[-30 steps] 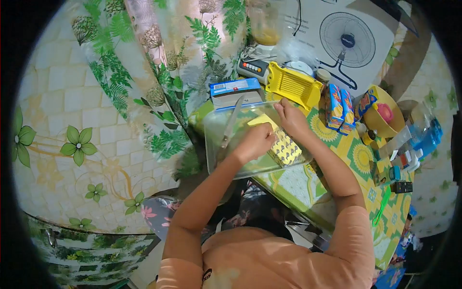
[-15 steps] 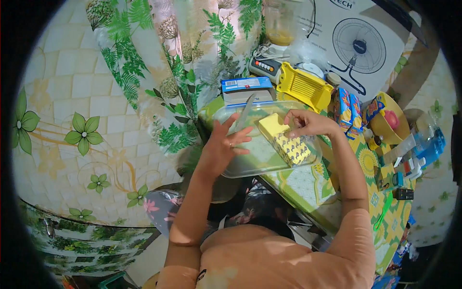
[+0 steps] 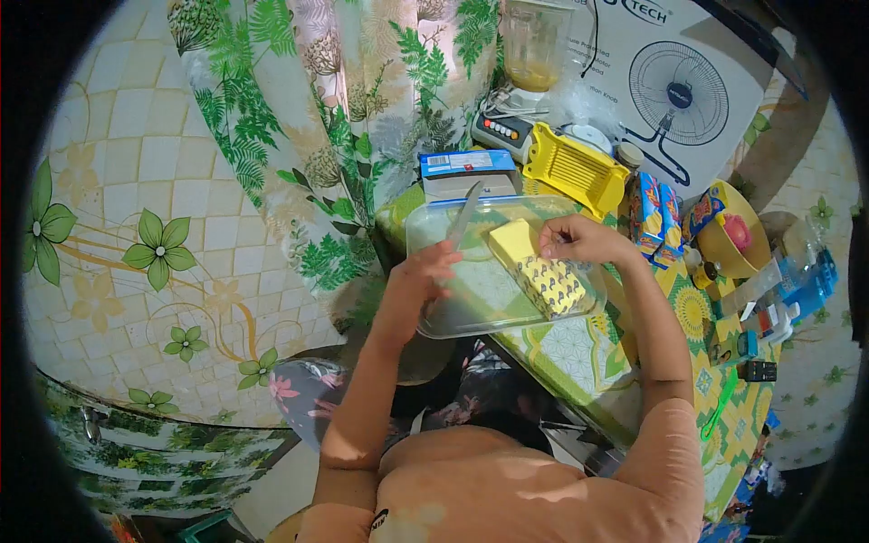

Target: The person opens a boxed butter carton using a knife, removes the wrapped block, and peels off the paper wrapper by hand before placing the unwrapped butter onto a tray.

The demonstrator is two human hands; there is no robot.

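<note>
A clear plastic container [image 3: 509, 326] lies at the table's near edge. In it rests a yellow block [image 3: 513, 241], bare at its upper left end and covered lower down by a patterned yellow wrapper [image 3: 552, 288]. My right hand [image 3: 579, 241] is over the block's right side, its fingertips pinched at the wrapper's edge. A knife [image 3: 467, 215] leans over the container's left part, blade pointing up and away. My left hand [image 3: 422, 282] is closed around its handle, which the fingers mostly hide.
Behind the container are a blue and white box [image 3: 466, 172], a yellow plastic rack [image 3: 575, 170] and a blender [image 3: 534, 54]. To the right stand blue packets [image 3: 654, 213], a yellow bowl [image 3: 751, 249] and small bottles. A large fan box [image 3: 634, 18] leans at the back.
My left hand left the block, spread open, then closed at the knife handle. My right hand moved from the container's far rim to the wrapper. The view has shifted slightly.
</note>
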